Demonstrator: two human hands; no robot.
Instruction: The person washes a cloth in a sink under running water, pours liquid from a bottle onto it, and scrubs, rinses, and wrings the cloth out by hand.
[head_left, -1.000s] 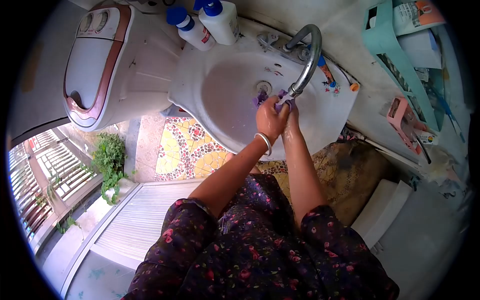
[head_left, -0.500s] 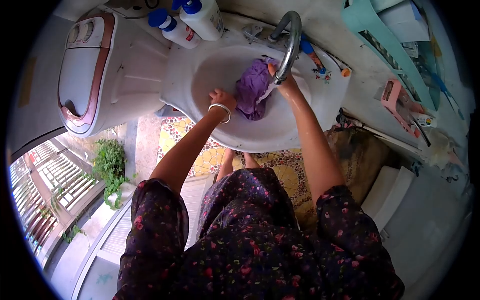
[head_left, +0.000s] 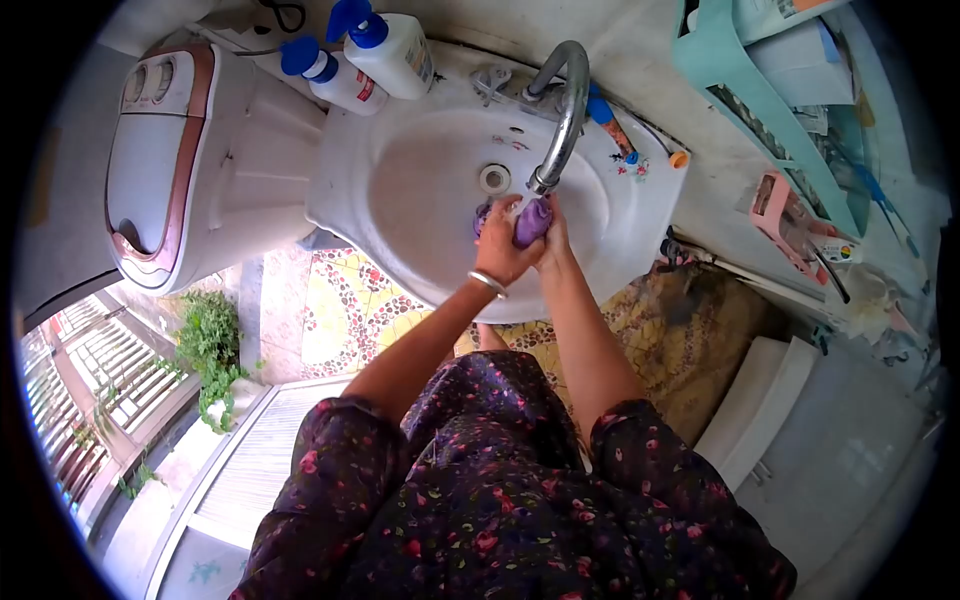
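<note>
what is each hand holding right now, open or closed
Left hand: closed on the bunched purple cloth.
Right hand: closed on the same cloth, below the faucet spout.

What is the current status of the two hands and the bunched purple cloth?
Left hand and right hand both gripping bunched purple cloth. Cloth held over white ceramic sink. Curved silver metal faucet close above; nothing else blocking.

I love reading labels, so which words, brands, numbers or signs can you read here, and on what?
No text can be read clearly.
Small bottle: red label, too blurred to read.
Large bottle: print, too small to read.
Small box by the pink holder: coloured print, too blurred.
Purple cloth: no writing visible.
</note>
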